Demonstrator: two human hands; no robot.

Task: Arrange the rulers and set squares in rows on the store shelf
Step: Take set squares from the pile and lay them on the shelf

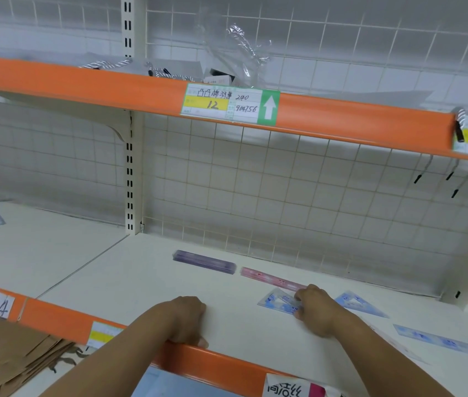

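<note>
On the white shelf (141, 282), fingers of the right hand (317, 313) pinched a blue set square (277, 300) lying just before the pink ruler (270, 279); fingers of the left hand (187, 320) curled over the orange front edge (227, 359). A purple ruler (204, 260) lay farther left.

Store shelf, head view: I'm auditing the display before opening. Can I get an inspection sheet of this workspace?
Surface: white shelf with an orange front edge.
Job's things: purple ruler and pink ruler lie roughly end to end near the back. In front of them are the left set square and the right set square. A blue ruler lies askew at the far right.
Clutter: nothing seen on this shelf.
Hands: left hand grips the front edge. Right hand pinches the left set square.
Cables: nothing seen.
Surroundings: wire grid behind. The upper shelf holds clear wrapping and twisted cords. Brown paper bags sit below left.
</note>
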